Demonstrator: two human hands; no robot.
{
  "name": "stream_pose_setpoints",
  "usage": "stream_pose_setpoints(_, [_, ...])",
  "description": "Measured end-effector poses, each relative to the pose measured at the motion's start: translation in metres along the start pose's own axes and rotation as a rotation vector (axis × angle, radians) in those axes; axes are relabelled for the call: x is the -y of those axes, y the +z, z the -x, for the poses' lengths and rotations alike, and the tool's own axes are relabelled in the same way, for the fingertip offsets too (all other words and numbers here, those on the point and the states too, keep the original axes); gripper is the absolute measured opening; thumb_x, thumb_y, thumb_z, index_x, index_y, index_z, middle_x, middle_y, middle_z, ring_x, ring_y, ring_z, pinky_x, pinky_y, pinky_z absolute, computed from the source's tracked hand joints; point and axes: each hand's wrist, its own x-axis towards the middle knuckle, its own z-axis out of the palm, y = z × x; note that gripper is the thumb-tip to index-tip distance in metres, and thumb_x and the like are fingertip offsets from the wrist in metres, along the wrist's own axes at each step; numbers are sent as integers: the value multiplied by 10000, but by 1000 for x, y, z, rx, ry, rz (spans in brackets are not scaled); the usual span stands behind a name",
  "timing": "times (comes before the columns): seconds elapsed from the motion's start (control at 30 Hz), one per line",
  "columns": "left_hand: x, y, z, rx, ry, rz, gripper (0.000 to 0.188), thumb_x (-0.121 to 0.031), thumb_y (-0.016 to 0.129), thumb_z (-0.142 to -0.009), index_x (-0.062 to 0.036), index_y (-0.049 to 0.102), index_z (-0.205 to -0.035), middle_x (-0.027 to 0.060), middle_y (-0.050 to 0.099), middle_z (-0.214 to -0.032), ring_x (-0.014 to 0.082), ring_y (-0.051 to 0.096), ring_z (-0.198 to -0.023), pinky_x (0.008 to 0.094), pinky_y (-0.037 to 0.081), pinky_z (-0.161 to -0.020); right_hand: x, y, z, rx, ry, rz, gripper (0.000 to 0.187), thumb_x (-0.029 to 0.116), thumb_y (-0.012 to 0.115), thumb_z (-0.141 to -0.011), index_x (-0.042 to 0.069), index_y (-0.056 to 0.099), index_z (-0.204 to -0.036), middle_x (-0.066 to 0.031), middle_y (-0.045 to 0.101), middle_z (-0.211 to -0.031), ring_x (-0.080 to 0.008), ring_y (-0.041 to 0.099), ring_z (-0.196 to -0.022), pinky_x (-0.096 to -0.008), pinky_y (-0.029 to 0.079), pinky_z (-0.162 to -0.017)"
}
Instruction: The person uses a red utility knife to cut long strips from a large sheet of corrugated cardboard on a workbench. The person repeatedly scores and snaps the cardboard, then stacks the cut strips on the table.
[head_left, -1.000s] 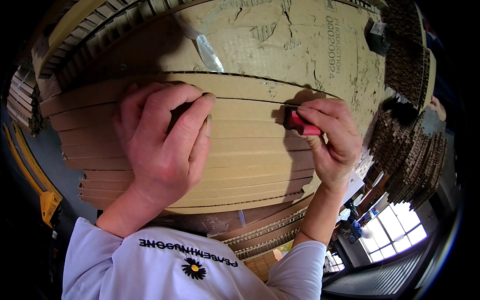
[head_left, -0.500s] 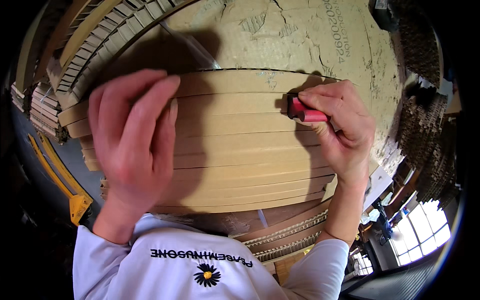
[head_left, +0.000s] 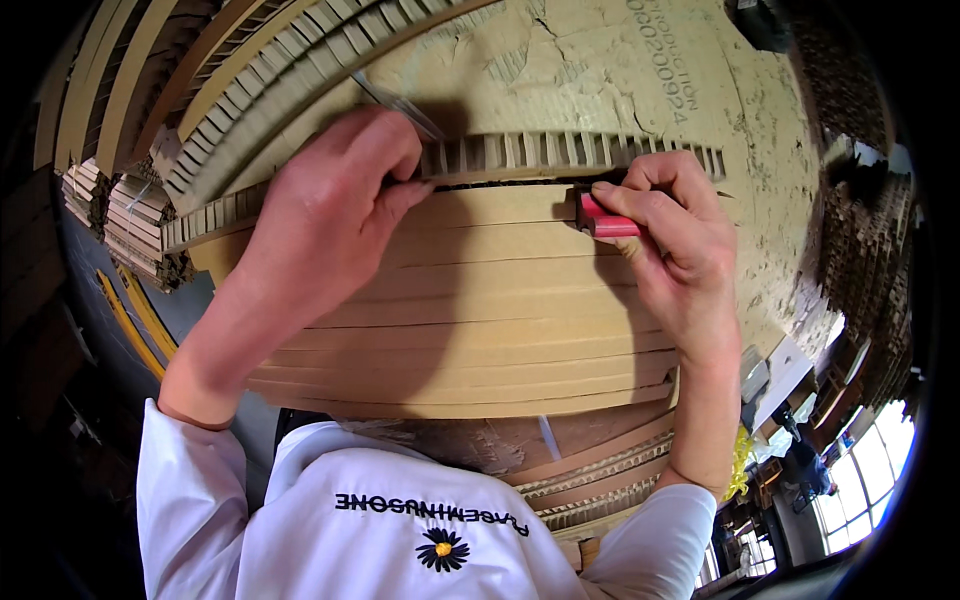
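Left hand: the left hand is closed narrow, thumb and fingertips pinching the near edge of the celled strip left of its middle.
Right hand: the right hand grips a small red tool between thumb and bent fingers, its dark end at the far board of the row; whether it touches is hidden.
Celled strip: lies across the cardboard sheet, just beyond the flat strips, its open cells facing up.
Flat strips: set side by side toward the sheet's near edge, long sides together, smooth faces up.
Handling: the cardboard should be light and fairly stiff lengthwise; the thin cell walls would probably crush under a hard squeeze. Dry paper faces look little prone to slipping.
Hold: best by the solid long edges, fingers spread, rather than across the cells.
In the way: piled celled pieces at the sheet's left edge crowd the strip's left end; a loose film band lies behind the left hand.
Around: ragged cardboard stacks beyond the right edge, yellow forks on the floor to the left, a bright window at lower right.
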Motion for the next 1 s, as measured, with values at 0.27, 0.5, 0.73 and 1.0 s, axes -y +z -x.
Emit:
stream_pose_setpoints(0.27, [-30,-86,-13,-424,-255,-395,245,-59,683,-965,-49,677,-1209,16,706,-1185,136,650,-948,251,509,-852,-7,2,2,-6,2,-53,287,-38,783,-712,39,759,-988,-89,662,-926,-258,664,-846,-340,537,-699])
stream_pose_setpoints(0.5, [-10,-63,-8,-269,199,-533,243,-79,697,-953,-24,686,-1189,60,708,-1128,242,672,-910,330,536,-798,-9,4,0,-11,-6,-63,305,-95,729,-727,35,754,-1003,-96,676,-945,-266,670,-854,-336,542,-724])
stream_pose_setpoints(0.73, [12,21,14,-73,55,105,151,4,716,-893,14,654,-1031,105,626,-960,254,615,-798,322,508,-711,-10,2,2,3,67,-133,296,-82,733,-770,25,759,-1045,-92,672,-991,-213,668,-909,-306,535,-736])
stream_pose_setpoints(1.0, [11,22,9,-64,-44,214,140,11,723,-871,2,635,-980,110,613,-932,280,606,-824,354,494,-715,-21,-27,31,-310,107,-478,334,-19,832,-746,28,764,-1070,-88,670,-1092,-174,636,-980,-283,540,-844])
